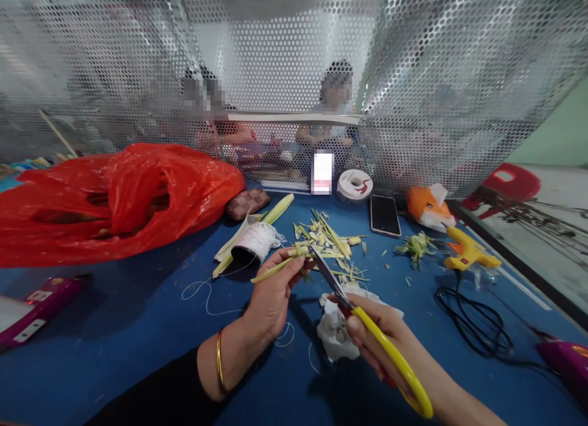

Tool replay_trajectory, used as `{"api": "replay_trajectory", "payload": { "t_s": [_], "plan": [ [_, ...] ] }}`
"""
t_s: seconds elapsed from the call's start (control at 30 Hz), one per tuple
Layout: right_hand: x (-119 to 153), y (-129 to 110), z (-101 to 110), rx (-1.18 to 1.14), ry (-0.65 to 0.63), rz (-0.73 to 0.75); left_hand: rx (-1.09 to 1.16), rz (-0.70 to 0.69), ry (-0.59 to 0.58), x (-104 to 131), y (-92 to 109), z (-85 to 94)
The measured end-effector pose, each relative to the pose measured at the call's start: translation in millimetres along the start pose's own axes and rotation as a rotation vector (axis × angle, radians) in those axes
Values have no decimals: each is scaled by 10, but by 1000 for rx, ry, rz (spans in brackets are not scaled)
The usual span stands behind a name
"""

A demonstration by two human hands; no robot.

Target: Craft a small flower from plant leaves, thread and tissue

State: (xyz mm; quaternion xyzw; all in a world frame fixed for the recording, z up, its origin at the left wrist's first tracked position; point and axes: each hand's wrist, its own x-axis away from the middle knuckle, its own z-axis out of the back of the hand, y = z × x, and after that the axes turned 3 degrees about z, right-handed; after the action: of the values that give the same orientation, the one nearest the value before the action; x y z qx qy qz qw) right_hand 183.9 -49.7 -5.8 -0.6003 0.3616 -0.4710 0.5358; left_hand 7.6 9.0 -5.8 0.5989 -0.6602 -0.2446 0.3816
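My left hand [275,288], with a gold bangle at the wrist, pinches a pale yellow-green plant strip [272,273] between thumb and fingers. In my right hand [374,328] is a pair of scissors [388,346] with yellow and red handles. Their blades reach to the strip's end by my left fingertips; whether they touch it I cannot tell. Just beyond lie many cut plant pieces [337,237] in a loose heap. A crumpled white plastic bag [337,334] sits partly behind my right hand. Left of the heap, a spool of white thread [260,242] lies on its side.
A red plastic bag [197,196] fills the left, near a checked pouch [248,204]. Along the back are a tape roll [355,185], a phone [384,215] and an orange tissue pack [428,209]. A yellow glue gun [471,251] with black cable lies right. Perforated metal sheeting [285,52] rises behind.
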Motion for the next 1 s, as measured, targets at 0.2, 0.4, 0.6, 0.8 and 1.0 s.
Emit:
{"api": "replay_trajectory", "payload": {
  "t_s": [0.2,0.4,0.6,0.8,1.0],
  "plan": [
    [6,-1,-10,-13,12,21,5,11,-10,7,-3,-2],
    [6,-1,-18,-21,8,1,12,12,-22,2,-3,2],
    [10,3,-25,-8,17,-9,12,35,-14,-1,5,-6],
    [3,30,-28,-5,17,36,-20,43,0,13,22,-12],
    [23,22,6,16,-40,68,-22,46,-1,15,30,-22]
  ]
}}
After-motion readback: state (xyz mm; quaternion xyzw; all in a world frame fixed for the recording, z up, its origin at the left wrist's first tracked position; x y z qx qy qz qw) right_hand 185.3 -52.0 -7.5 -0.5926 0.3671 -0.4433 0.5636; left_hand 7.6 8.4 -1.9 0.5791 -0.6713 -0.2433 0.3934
